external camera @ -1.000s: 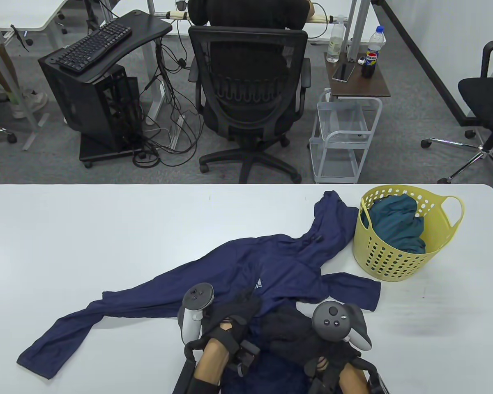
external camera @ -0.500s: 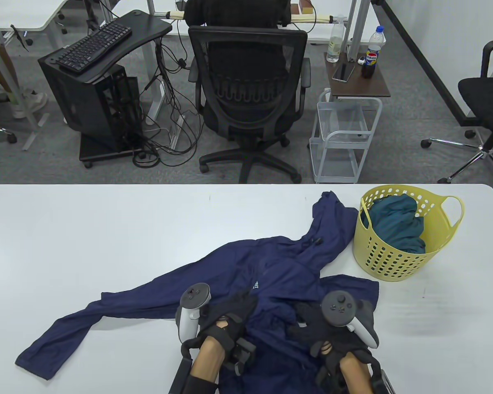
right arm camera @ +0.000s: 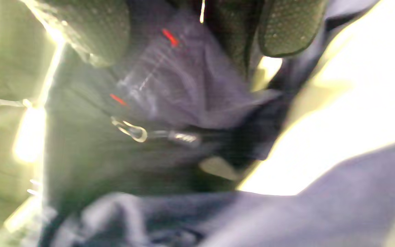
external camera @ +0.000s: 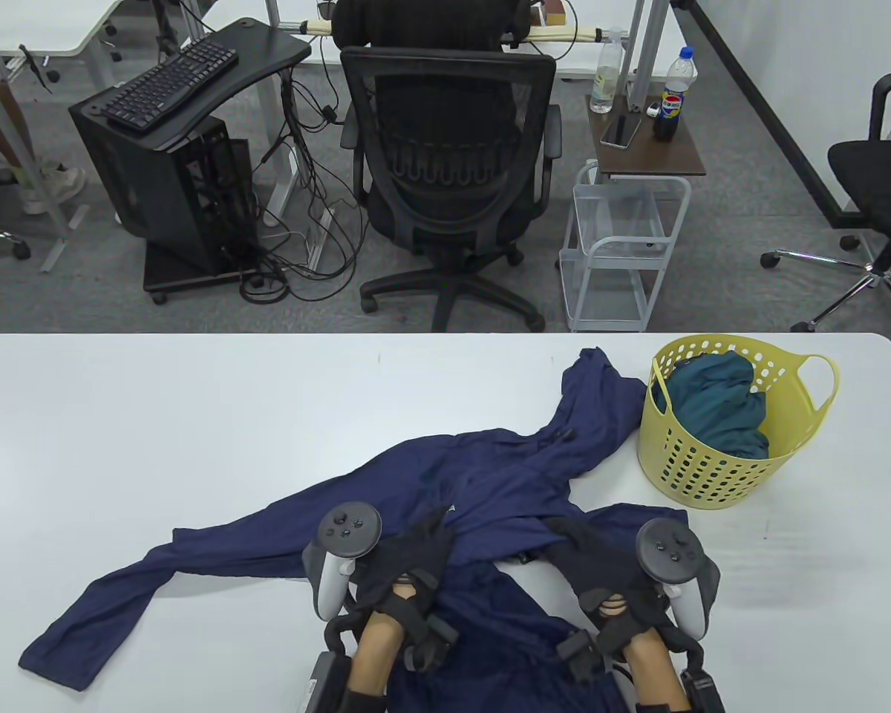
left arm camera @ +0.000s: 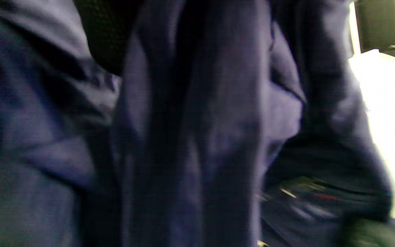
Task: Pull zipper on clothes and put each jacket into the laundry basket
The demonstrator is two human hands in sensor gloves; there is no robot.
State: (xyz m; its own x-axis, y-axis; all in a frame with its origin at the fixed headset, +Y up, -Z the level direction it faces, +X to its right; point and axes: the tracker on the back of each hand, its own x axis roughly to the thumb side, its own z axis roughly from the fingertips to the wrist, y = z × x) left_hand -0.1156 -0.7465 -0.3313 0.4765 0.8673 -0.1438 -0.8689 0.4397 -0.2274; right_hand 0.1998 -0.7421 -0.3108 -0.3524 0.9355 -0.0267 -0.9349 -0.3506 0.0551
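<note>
A navy hooded jacket [external camera: 490, 475] lies spread on the white table [external camera: 193, 416], its hood pointing at the yellow laundry basket [external camera: 713, 475]. My left hand [external camera: 423, 542] grips the jacket's front near the chest logo. My right hand [external camera: 575, 546] grips the other front edge by the right sleeve. The two front edges are spread apart, with bare table showing between them. In the right wrist view, gloved fingertips [right arm camera: 286, 31] hold the fabric just above a metal zipper pull [right arm camera: 130, 130]. Blurred navy cloth [left arm camera: 197, 137] fills the left wrist view.
A teal garment [external camera: 720, 408] lies in the basket at the table's right. The jacket's left sleeve [external camera: 96, 601] trails toward the near left. Beyond the far edge stand an office chair [external camera: 445, 171] and a small wire cart [external camera: 624, 245].
My right hand has moved right with its side of the jacket and my left hand slightly left. The jacket's front has opened, baring table between the edges.
</note>
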